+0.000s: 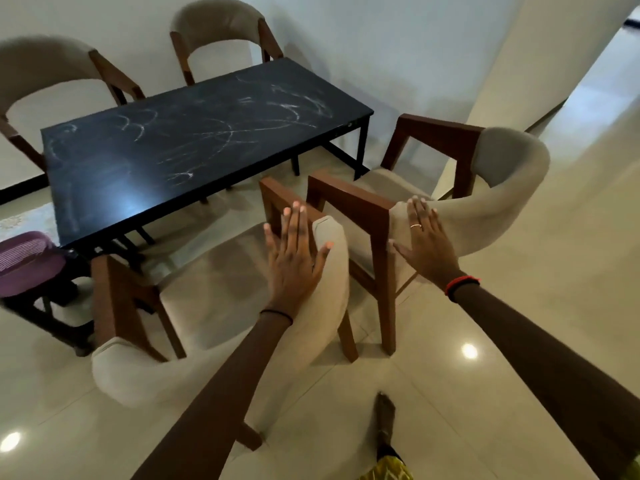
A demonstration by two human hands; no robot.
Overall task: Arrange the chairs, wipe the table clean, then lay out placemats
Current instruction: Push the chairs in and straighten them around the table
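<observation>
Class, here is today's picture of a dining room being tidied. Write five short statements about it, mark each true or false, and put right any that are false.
1. The table has a black top streaked with white smears. True.
2. The left hand grips a cloth. False: it holds nothing and lies flat, fingers straight, on the padded back of the near chair.
3. The right hand rests flat on the padded back of the right-hand chair. True.
4. Placemats are laid out on the table. False: none lies on it.
5. The far left chair and the far right chair stand at the table's far side. True.
</observation>
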